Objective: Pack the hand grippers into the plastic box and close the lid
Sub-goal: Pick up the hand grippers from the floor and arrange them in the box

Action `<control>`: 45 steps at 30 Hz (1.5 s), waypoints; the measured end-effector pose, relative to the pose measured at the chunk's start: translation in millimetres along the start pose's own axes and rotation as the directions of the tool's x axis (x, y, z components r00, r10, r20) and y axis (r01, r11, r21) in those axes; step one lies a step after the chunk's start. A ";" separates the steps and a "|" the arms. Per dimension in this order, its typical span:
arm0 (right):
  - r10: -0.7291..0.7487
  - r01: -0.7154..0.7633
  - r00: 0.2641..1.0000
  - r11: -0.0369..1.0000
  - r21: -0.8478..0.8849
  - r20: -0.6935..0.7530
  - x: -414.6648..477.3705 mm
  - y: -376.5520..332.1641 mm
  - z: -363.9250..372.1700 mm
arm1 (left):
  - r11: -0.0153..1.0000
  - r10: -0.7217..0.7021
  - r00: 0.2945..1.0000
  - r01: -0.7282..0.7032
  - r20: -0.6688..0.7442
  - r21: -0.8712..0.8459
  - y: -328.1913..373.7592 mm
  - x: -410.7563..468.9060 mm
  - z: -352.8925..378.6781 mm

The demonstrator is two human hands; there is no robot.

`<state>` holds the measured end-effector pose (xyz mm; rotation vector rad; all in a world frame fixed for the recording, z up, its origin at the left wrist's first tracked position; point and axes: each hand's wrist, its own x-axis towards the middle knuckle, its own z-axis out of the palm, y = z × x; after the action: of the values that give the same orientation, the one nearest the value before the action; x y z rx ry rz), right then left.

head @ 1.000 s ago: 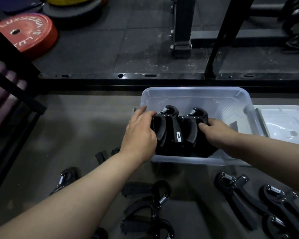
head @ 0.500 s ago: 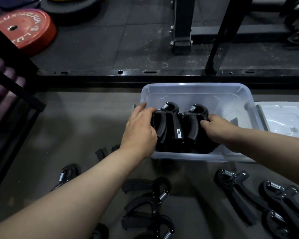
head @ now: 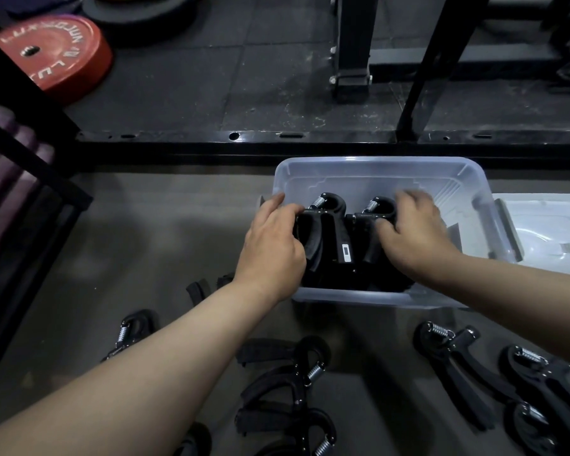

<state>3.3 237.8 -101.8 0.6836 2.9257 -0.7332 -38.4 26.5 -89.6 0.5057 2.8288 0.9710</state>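
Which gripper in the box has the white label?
The left gripper, by the left hand: small white rectangle on its handle. The right gripper, under the right hand, shows none.

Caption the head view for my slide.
In the plastic box, left hand and right hand grip two hand grippers; loose grippers on floor, lid off.

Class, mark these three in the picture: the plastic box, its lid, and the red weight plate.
plastic box (head: 369, 179): head view, on its bare far wall.
lid (head: 547, 232): head view, on its flat middle, right of the box.
red weight plate (head: 56, 54): head view, on its lettered face.
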 end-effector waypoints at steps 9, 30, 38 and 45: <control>-0.618 0.696 0.687 0.710 -0.102 0.383 -10.8 -60.3 21.9 | 0.999 -0.002 1.000 0.003 0.021 -0.039 1.7 -3.0 -4.1; -0.540 0.543 0.826 0.839 0.032 0.163 -13.6 -142.4 67.8 | 0.950 -0.308 0.949 0.303 -0.072 -0.070 -131.6 -54.8 -9.9; -0.519 0.531 0.835 0.847 -0.017 0.184 -15.7 -141.7 71.9 | 0.791 -0.578 0.805 0.512 0.136 0.335 -175.5 -81.4 -14.7; -0.505 0.511 0.845 0.860 0.014 0.179 -19.6 -143.7 69.5 | 0.760 -0.575 0.803 0.451 0.160 0.468 -169.2 -81.2 -5.0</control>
<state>-44.8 84.4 -97.6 -0.1804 2.9523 -0.7247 -9.7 -129.6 -189.8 -0.1228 2.6441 0.1705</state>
